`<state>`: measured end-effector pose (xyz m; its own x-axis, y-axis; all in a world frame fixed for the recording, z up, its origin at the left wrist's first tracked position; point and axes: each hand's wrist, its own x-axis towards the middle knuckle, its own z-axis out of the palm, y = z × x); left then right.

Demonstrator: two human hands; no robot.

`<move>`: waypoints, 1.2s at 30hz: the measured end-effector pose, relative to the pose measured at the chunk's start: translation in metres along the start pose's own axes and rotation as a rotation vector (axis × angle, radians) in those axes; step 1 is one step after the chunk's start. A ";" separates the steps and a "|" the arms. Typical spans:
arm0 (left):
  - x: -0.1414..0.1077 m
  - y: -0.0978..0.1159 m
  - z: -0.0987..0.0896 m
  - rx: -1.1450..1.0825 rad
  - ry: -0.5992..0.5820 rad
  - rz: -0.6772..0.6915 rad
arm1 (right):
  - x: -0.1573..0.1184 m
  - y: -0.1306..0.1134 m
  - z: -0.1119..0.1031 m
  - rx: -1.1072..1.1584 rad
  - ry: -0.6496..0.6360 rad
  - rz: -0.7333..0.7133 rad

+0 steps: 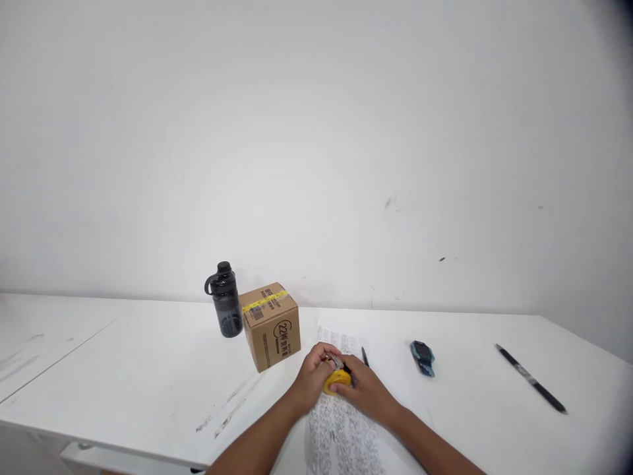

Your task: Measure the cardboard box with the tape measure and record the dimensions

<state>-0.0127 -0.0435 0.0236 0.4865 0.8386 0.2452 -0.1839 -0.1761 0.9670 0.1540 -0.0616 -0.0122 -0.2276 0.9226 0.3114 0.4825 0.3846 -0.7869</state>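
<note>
A round yellow tape measure [337, 380] is between my two hands, above a sheet of paper [341, 435] covered in dense dark writing. My left hand [312, 377] is closed on its left side, with the fingers curled over the top near a small silvery part. From the right, my right hand [363, 389] grips the same tape measure, thumb on the yellow face. A dark pen [364, 357] lies on the paper just behind my right hand.
Left of the paper stands a brown cardboard box [279, 340] with yellow tape, beside a dark bottle [227, 303]. To the right lie a small blue and black device [422, 358] and a long black pen-like stick [531, 379]. A white wall rises behind the table [123, 369].
</note>
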 end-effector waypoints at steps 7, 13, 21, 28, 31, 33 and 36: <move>0.001 0.001 -0.008 0.535 0.105 0.298 | 0.000 -0.002 -0.001 -0.055 0.046 -0.021; -0.002 0.031 -0.019 1.216 0.494 0.634 | -0.004 -0.004 -0.004 -0.076 0.040 -0.037; -0.009 0.104 -0.079 1.779 0.367 0.010 | -0.007 0.004 -0.017 -0.075 0.234 -0.068; -0.024 0.123 -0.138 1.520 0.095 0.139 | 0.003 -0.007 -0.036 -0.114 0.368 0.037; -0.035 0.131 -0.149 1.417 0.057 0.168 | 0.021 -0.037 -0.053 -0.088 0.433 0.060; -0.044 0.137 -0.151 1.347 0.058 0.177 | 0.035 -0.065 -0.065 -0.096 0.444 0.035; -0.057 0.144 -0.152 1.228 0.057 0.178 | 0.060 -0.115 -0.078 -0.229 0.315 -0.072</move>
<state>-0.1965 -0.0385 0.1387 0.4931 0.7693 0.4062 0.6924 -0.6297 0.3521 0.1505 -0.0486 0.1386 -0.0144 0.8431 0.5375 0.6593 0.4122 -0.6289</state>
